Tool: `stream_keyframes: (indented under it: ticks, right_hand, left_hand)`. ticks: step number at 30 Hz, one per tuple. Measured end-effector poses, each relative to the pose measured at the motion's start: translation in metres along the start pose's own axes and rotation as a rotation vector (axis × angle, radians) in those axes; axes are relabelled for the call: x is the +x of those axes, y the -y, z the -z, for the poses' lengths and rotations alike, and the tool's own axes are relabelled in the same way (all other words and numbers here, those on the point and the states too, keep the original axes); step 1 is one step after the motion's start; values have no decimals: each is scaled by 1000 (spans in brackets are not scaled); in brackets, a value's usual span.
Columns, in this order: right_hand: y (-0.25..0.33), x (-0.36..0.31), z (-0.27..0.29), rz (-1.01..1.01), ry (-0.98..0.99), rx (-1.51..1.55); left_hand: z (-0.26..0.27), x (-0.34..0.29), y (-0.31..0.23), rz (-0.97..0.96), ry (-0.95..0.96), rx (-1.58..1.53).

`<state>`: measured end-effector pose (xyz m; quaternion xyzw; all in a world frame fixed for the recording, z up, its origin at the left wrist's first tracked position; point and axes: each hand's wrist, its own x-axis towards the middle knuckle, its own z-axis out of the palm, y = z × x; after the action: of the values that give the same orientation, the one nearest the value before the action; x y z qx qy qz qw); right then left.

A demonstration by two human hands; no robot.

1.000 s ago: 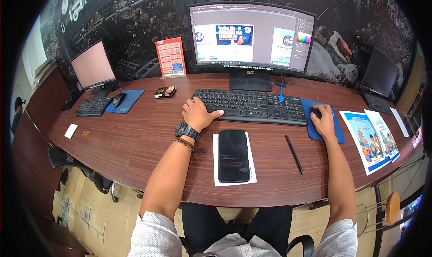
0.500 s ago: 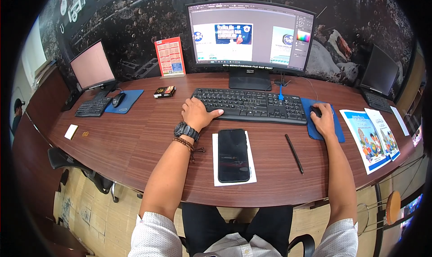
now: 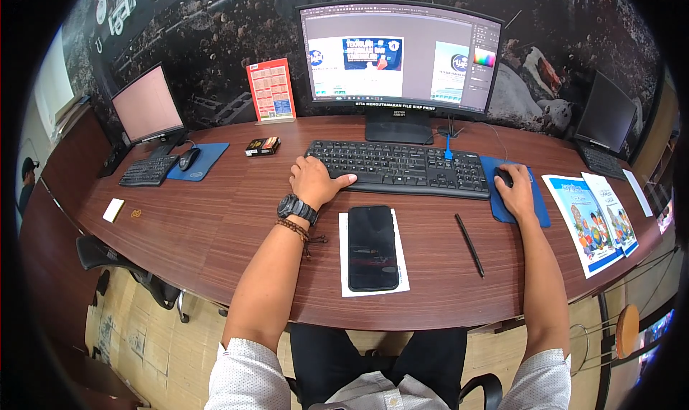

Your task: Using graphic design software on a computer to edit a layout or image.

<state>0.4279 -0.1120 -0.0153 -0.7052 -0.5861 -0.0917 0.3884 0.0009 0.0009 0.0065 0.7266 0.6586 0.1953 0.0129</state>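
Note:
My left hand (image 3: 316, 181) rests at the left end of a black keyboard (image 3: 409, 167), fingers spread and thumb lying along its front edge. A dark watch (image 3: 296, 208) and a brown beaded bracelet (image 3: 293, 228) circle that wrist. On a blue mouse pad (image 3: 535, 207), my right hand (image 3: 514, 192) is curled over a black computer mouse (image 3: 504, 174), partly covering it. Behind the keyboard stands a curved monitor (image 3: 416, 72) showing a design layout in an editing program. A black smartphone (image 3: 372, 248) lies on white paper (image 3: 404, 275) between my forearms, with a black pen (image 3: 470, 245) to its right.
A red calendar (image 3: 271, 90) and a small dark box (image 3: 263, 146) stand at the back left. Further left are a second monitor (image 3: 147, 105), keyboard (image 3: 147, 171) and mouse (image 3: 189, 159). Illustrated booklets (image 3: 585, 223) lie right of my right forearm. A blue cable plug (image 3: 448, 154) hangs over the keyboard.

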Motion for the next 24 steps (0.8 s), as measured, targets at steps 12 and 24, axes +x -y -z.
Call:
stream_keyframes:
  ticks: [12, 24]
  right_hand:
    - [-3, 0, -1, 24, -12, 10]
    - [-3, 0, -1, 22, -14, -6]
  left_hand:
    - [-1, -1, 1, -13, -14, 4]
    - [-2, 0, 2, -32, -36, -10]
